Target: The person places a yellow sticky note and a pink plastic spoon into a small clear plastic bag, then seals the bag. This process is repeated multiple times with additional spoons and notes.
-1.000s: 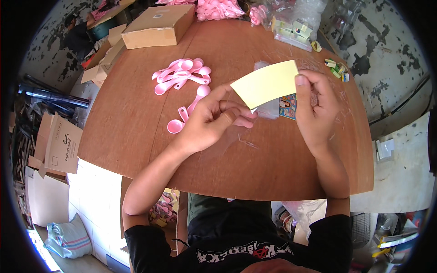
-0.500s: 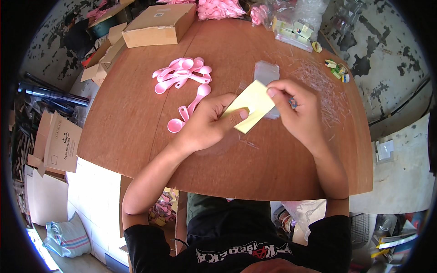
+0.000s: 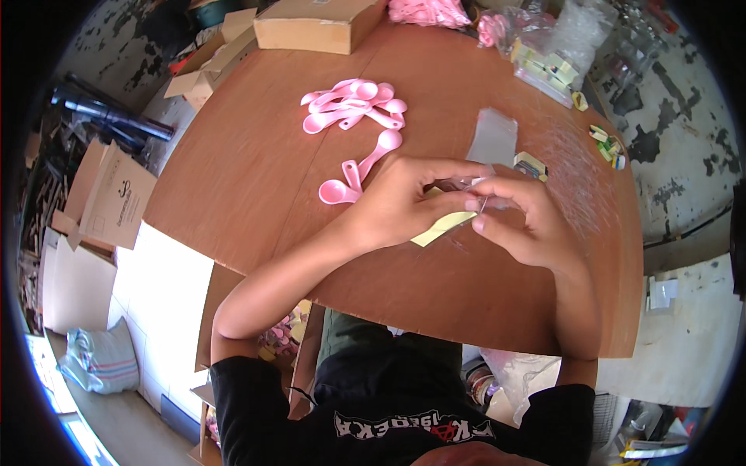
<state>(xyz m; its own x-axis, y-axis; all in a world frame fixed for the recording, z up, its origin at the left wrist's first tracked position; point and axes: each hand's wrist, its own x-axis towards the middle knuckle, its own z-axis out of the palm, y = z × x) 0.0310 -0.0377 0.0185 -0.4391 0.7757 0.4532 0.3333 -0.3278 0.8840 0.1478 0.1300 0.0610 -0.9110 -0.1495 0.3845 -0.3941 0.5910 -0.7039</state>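
My left hand (image 3: 400,202) is closed on a pale yellow card (image 3: 443,227), which is tilted and mostly covered by the fingers. My right hand (image 3: 524,213) meets it at the fingertips, thumb and forefinger pinching a thin clear plastic piece (image 3: 483,203) beside the card. What kind of plastic it is, I cannot make out. Left of my left hand lie pink spoons: a pair with a round scoop (image 3: 339,192) near the wrist, and a heap of several (image 3: 357,105) farther off. Just beyond the right fingers sits a small dark-and-yellow block (image 3: 531,165).
Clear plastic sleeves (image 3: 494,138) lie on the brown table (image 3: 256,186) beyond my hands. Thin clear strips (image 3: 575,171) are scattered to the right, near small yellow-green pieces (image 3: 608,146). A cardboard box (image 3: 315,29) and bagged pink items (image 3: 427,12) stand at the far edge.
The yellow card has turned from nearly flat to steeply tilted. My right hand has shifted from the card's upper corner to pinch clear plastic by the left fingertips. The whole view has shifted.
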